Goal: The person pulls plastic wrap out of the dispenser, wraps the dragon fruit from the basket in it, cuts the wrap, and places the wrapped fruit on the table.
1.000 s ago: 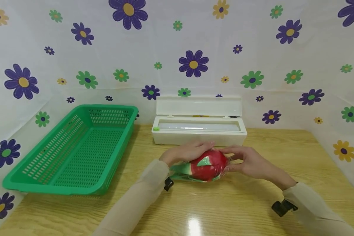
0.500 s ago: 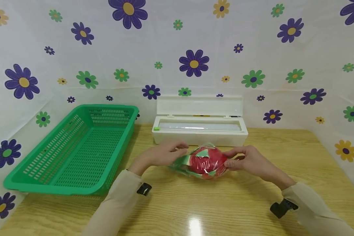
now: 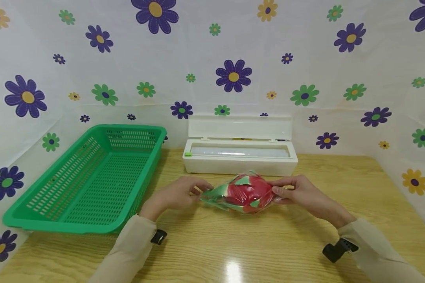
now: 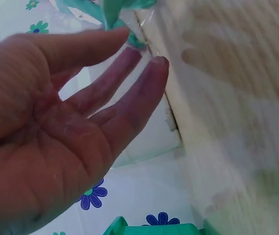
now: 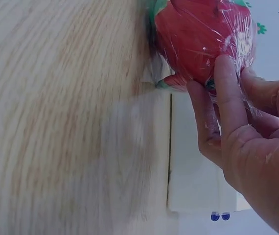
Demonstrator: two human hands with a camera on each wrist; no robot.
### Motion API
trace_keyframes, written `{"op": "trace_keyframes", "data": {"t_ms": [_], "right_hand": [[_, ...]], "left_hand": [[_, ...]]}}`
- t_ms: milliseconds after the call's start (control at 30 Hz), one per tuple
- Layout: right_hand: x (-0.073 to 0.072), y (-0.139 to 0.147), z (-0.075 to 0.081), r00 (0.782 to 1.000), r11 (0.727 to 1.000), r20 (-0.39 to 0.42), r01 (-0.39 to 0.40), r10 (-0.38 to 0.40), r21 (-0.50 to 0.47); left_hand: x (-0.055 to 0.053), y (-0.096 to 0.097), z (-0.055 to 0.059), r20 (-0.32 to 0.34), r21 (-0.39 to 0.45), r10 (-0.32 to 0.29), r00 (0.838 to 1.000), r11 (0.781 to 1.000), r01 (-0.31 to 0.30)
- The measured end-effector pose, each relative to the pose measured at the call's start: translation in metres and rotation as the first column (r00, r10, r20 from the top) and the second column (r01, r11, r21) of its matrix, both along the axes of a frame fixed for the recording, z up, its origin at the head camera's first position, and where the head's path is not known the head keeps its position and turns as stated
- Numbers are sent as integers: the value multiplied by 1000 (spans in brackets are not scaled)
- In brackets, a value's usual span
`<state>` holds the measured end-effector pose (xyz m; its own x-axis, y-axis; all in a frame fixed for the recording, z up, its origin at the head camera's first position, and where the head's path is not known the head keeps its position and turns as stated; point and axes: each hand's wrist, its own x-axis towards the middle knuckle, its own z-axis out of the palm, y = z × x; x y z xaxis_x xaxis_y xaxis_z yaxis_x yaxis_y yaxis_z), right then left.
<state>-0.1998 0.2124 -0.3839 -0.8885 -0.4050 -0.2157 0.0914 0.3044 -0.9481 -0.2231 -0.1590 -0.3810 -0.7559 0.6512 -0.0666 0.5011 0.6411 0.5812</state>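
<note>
A dragon fruit (image 3: pixel 250 192), red with green leaf tips, lies on the table wrapped in clear cling film. In the head view its green end points left. My right hand (image 3: pixel 306 200) holds the red end, its fingers and thumb gripping the film-covered fruit, as the right wrist view shows close up on the wrapped fruit (image 5: pixel 198 39). My left hand (image 3: pixel 177 194) is beside the green tips, fingers loosely bent. In the left wrist view that hand (image 4: pixel 76 107) has its thumb next to a leaf tip (image 4: pixel 112 12), with a gap between thumb and lower fingers.
Behind the fruit stands a white cling film dispenser (image 3: pixel 240 166), lid raised, a film roll inside and a green slider at its left end. A green slotted basket (image 3: pixel 138 220) stands at the left. Flower-patterned cloth surrounds the wooden table (image 3: pixel 254 243).
My left hand has come off the top of the fruit and moved left to its green tips. The fruit has turned slightly. My right hand keeps hold of the red end.
</note>
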Motion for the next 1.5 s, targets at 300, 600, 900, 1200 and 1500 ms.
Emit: {"op": "trace_keyframes", "data": {"t_ms": [300, 600, 900, 1200, 1500], "right_hand": [[4, -6, -5, 986, 986, 59, 157, -154, -56], [5, -8, 2, 979, 975, 69, 196, -189, -108], [6, 4, -3, 997, 995, 41, 65, -63, -72], [9, -10, -2, 968, 966, 13, 250, -249, -71], [25, -22, 10, 963, 971, -140, 237, -230, 39]], "left_hand": [[2, 11, -8, -77, -1, 106, 991, 994, -106], [13, 25, 4, 23, 52, 70, 997, 996, -71], [17, 33, -5, -133, 55, 55, 990, 997, -48], [16, 35, -11, -234, 54, 46, 971, 998, -34], [17, 36, -10, -213, 13, 64, 975, 998, -63]]}}
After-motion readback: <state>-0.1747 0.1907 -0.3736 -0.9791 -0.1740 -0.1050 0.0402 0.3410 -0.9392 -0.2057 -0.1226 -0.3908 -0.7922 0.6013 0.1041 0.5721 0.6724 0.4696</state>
